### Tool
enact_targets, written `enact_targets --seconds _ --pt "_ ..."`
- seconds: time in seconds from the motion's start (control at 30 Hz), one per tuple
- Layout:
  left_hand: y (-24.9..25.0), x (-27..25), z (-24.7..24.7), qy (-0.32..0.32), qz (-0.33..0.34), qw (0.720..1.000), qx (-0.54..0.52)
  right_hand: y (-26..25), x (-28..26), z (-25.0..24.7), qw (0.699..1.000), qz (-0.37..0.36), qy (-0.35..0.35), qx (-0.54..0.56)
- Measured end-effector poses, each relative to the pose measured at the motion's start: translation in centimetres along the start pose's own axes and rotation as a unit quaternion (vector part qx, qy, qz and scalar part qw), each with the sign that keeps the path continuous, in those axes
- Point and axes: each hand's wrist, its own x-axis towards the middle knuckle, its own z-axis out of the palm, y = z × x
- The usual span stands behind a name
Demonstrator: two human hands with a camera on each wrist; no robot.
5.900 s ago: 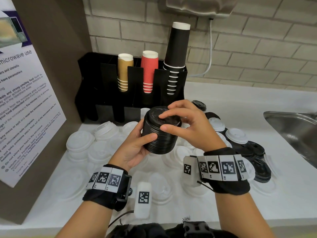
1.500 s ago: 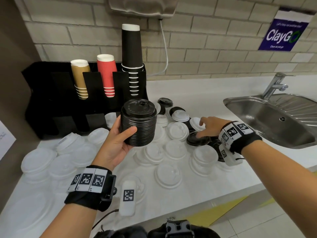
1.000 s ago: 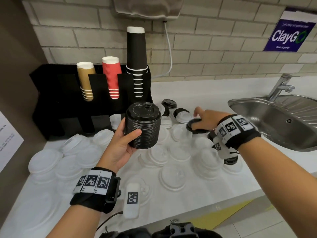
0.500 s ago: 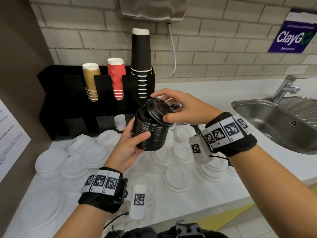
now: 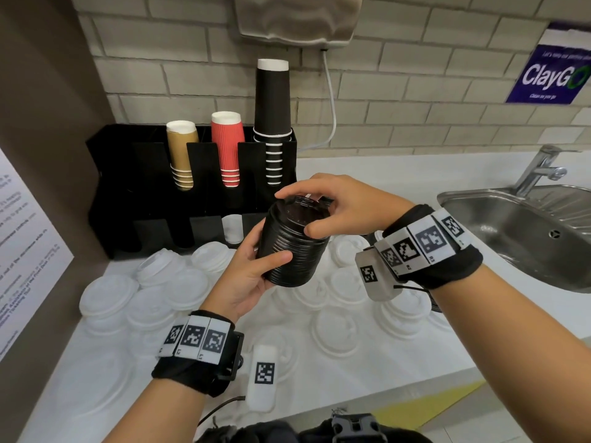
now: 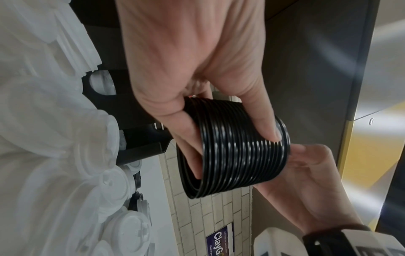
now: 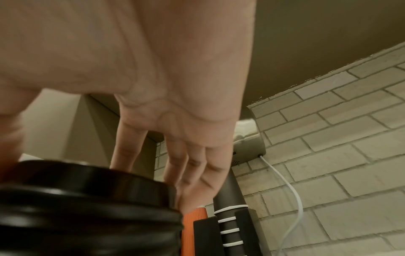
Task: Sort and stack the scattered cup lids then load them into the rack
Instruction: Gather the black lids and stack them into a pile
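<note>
Above the desk, left hand clutched black lid stack; right hand pinched its top lid. Tilted stack might spill.

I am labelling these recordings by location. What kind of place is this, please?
Probably a shared office or canteen pantry: a rack of paper cups on a white counter, a steel sink with a tap, and a posted notice about microwave use.

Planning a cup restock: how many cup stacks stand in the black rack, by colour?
Brown cup stack: 1
Red cup stack: 1
Black cup stack: 1
Total: 3
</note>
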Motion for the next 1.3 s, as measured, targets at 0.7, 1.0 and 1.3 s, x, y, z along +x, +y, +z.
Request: enact_targets --seconds 0.7,1.0,1.3 --pt "-0.5 0.5 -0.3 0.012 0.017 0.998 -0.058 11.7 -6.9 -4.8 0.878 0.351 -0.18 -0.271" --pt "-0.9 1.3 0.5 0.008 0.017 0.999 -0.044 17.5 -10.3 -1.6 0.799 0.412 -0.3 -0.319" --pt "-1.3 1.2 0.7 0.021 0.009 0.999 -0.038 16.3 -8.5 -3.3 0.839 0.377 -0.157 -0.359"
